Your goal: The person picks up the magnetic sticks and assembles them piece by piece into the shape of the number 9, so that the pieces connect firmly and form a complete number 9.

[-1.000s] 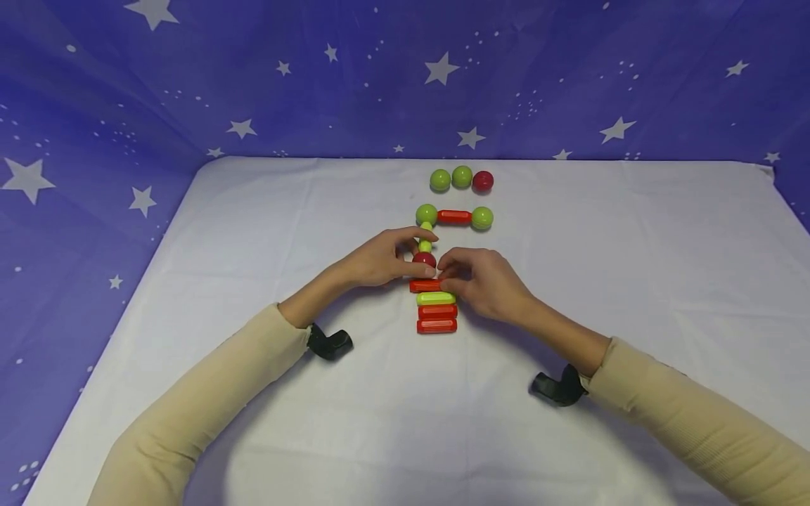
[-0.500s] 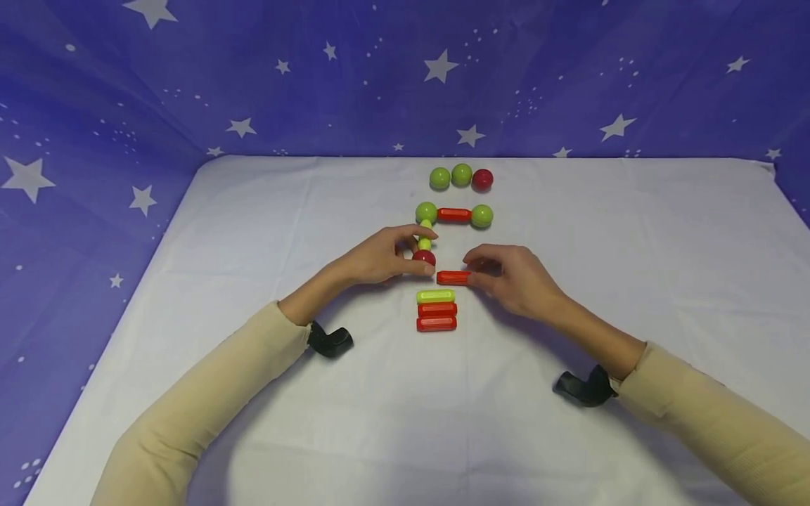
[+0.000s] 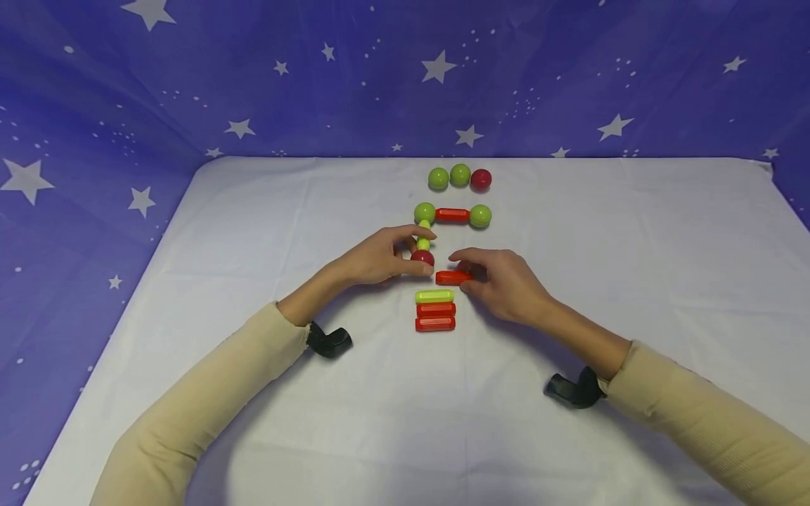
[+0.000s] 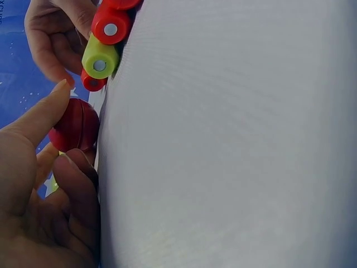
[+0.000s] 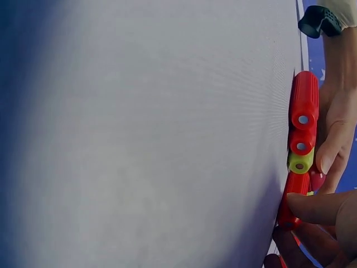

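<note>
My left hand [image 3: 382,258] holds a red ball [image 3: 422,258] between thumb and fingers, at the near end of a joined chain. A yellow-green magnetic rod [image 3: 424,244] runs from that ball to a green ball [image 3: 425,213]. From there a red rod [image 3: 452,215] leads right to another green ball [image 3: 480,216]. My right hand [image 3: 503,284] pinches the right end of a loose red magnetic rod [image 3: 448,278], lying crosswise just right of and nearer than the red ball. In the right wrist view its thumb [image 5: 315,206] presses on this rod.
Nearer me lie a yellow-green rod [image 3: 434,296] and two red rods [image 3: 435,324], side by side. Behind the chain, two green balls [image 3: 460,175] and a red ball [image 3: 481,180] form a row. A starry blue backdrop [image 3: 354,84] borders the white-covered table [image 3: 633,246].
My right hand has drawn the loose red rod rightward and slightly away from the row of rods, then shifted a little back left along it. My left hand stays in place.
</note>
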The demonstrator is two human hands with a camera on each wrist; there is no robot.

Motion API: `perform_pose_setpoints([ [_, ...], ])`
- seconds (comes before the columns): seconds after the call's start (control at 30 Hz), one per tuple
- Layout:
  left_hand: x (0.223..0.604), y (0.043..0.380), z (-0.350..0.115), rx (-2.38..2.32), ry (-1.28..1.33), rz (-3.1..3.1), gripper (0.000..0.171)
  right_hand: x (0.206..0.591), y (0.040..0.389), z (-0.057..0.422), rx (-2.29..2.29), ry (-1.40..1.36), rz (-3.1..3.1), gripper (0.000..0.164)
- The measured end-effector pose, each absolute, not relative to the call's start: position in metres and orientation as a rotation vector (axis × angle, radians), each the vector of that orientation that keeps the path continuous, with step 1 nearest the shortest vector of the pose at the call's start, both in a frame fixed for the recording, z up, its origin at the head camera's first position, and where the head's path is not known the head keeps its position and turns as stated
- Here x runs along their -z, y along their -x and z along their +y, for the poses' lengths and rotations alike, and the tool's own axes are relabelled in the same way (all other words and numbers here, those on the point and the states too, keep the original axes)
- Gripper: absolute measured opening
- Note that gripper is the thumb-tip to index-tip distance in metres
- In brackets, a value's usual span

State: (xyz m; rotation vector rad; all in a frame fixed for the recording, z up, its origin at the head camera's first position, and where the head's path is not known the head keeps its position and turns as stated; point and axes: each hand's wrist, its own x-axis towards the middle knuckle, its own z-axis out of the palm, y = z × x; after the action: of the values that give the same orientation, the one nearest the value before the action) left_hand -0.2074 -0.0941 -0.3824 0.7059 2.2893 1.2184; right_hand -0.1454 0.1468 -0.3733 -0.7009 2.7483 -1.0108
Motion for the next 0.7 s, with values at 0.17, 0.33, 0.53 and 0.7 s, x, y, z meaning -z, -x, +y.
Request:
perform_pose_setpoints([
  [0.17, 0.384, 0.208, -0.094, -1.219, -0.706, 2.285, 0.056, 0.374, 0.145, 0.147, 1.025, 0.669, 2.756, 0.038],
  [0.33, 0.383, 0.208, -0.093, -1.216, -0.719, 2.297, 0.055, 0.373, 0.146, 0.150, 1.039, 0.658, 2.768, 0.034],
  [0.53, 0.383, 0.209, -0.092, -1.211, -0.739, 2.315, 0.055, 0.370, 0.152, 0.152, 1.074, 0.659, 2.776, 0.029],
  [0.7, 0.383, 0.208, -0.093, -1.224, -0.711, 2.306, 0.055, 0.370, 0.157, 0.150, 1.068, 0.662, 2.772, 0.029],
])
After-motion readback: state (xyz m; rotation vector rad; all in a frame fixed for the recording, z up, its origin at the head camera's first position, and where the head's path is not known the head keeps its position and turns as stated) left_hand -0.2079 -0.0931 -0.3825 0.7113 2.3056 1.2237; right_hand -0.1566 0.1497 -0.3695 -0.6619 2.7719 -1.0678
